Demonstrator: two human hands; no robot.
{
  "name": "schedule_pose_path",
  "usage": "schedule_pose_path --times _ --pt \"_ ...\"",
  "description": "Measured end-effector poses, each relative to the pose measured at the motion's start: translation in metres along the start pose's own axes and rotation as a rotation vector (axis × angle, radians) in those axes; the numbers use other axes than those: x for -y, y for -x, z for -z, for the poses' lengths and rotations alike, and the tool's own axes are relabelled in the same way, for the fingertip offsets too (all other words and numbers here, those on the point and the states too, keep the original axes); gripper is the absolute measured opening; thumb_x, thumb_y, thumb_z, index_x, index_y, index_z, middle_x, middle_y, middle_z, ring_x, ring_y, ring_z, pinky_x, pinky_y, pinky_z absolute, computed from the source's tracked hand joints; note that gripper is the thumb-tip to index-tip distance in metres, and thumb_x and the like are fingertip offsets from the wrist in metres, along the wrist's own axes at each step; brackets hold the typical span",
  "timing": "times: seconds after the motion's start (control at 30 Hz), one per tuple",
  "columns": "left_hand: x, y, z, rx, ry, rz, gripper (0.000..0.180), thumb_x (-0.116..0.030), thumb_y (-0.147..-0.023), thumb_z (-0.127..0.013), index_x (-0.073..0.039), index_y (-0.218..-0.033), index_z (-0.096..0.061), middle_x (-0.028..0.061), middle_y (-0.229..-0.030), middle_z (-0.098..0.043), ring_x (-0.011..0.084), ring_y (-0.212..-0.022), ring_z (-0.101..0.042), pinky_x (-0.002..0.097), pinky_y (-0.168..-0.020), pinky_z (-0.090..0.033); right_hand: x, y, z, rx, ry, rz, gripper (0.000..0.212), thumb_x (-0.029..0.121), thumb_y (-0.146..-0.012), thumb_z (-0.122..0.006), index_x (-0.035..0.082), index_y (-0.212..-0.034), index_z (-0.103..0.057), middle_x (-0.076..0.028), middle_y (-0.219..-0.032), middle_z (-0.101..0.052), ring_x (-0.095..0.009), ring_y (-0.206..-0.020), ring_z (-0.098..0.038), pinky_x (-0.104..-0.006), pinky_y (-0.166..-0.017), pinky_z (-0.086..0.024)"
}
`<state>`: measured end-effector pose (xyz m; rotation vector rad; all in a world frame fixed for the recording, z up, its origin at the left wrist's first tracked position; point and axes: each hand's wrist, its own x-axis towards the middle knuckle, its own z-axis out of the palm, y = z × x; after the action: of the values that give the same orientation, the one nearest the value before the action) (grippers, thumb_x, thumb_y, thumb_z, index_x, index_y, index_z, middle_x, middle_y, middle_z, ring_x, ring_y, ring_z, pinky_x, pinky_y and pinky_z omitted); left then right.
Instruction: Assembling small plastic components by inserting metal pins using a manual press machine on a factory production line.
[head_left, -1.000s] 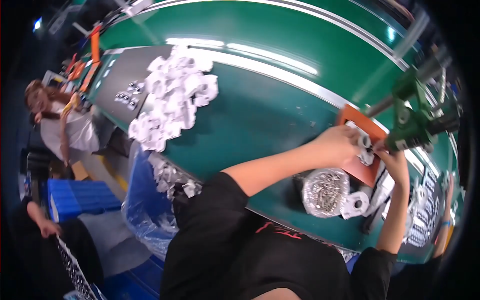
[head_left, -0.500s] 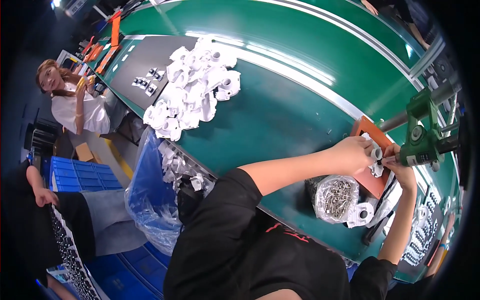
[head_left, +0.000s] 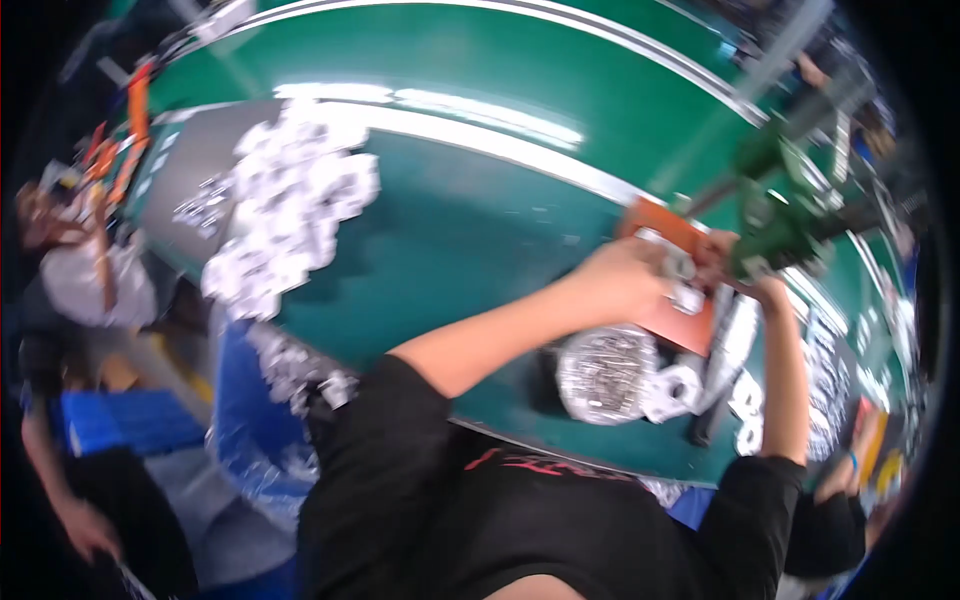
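Note:
My left hand (head_left: 632,278) is closed on a white plastic housing (head_left: 686,297), which rests on an orange board (head_left: 683,330). Just to the right, my right hand (head_left: 738,268) reaches in beside the housing, under the head of a green machine (head_left: 778,215). Motion blur hides the fingertips of that hand and anything between them. Nearer to me stands a clear plastic bag of metal screws (head_left: 608,375). Another white housing (head_left: 673,393) lies against its right side.
A heap of white housings (head_left: 300,190) covers the bench's left part, with small dark-and-silver parts (head_left: 203,205) beside it. Below the bench edge hangs a blue plastic bag (head_left: 240,420). A black-handled object (head_left: 703,425) lies near the screws. People stand at left and right.
The whole view has shifted and blurred, so the bench appears farther left. Both hands stay at the housing on the orange board. At the left, a person's arm has moved lower.

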<state>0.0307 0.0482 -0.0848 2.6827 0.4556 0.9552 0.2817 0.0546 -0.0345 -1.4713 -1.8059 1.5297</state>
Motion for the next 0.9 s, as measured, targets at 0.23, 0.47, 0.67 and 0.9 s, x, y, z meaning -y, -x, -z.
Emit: schedule_pose_path --times 0.23,0.47,0.67,0.9 --pt "-0.004 -0.005 0.007 -0.013 0.028 -0.025 0.014 -0.016 -0.075 -0.061 -0.002 -0.078 -0.062 0.0182 -0.102 -0.064 0.0320 -0.107 -0.057 0.0431 -0.094 -0.043 0.000 0.042 -0.021 -0.389 -0.023 -0.030 0.042 0.009 -0.070 -0.080 0.003 -0.105 -0.057 -0.002 -0.095 -0.061 -0.012 -0.093 -0.056 -0.0296 -0.084 -0.046" --pt "-0.007 -0.007 0.004 -0.015 -0.042 -0.018 0.013 -0.015 -0.078 -0.060 -0.002 -0.081 -0.060 0.0204 -0.108 -0.063 0.0310 -0.110 -0.057 0.0419 -0.098 -0.042 -0.001 0.077 0.160 -1.064 -0.184 0.405 0.040 0.027 -0.090 -0.060 0.005 -0.123 -0.053 -0.004 -0.113 -0.058 -0.014 -0.102 -0.055 -0.0289 -0.088 -0.046" --pt "-0.006 -0.005 0.004 0.010 -0.031 -0.014 0.014 -0.014 -0.075 -0.060 -0.002 -0.082 -0.061 0.0216 -0.110 -0.063 0.0315 -0.111 -0.057 0.0415 -0.099 -0.042 0.132 0.030 0.197 -0.564 -0.209 0.641 0.029 0.033 -0.087 -0.060 0.011 -0.106 -0.054 -0.004 -0.090 -0.058 -0.012 -0.078 -0.052 -0.0228 -0.068 -0.040" --pt "-0.007 -0.008 0.001 0.017 -0.052 -0.033 0.014 -0.016 -0.077 -0.060 -0.003 -0.080 -0.060 0.0196 -0.108 -0.063 0.0307 -0.111 -0.057 0.0416 -0.099 -0.041 0.205 0.072 0.087 -0.793 -0.241 0.637 0.027 0.031 -0.086 -0.053 0.005 -0.094 -0.056 -0.006 -0.079 -0.057 -0.013 -0.067 -0.052 -0.0240 -0.059 -0.041"
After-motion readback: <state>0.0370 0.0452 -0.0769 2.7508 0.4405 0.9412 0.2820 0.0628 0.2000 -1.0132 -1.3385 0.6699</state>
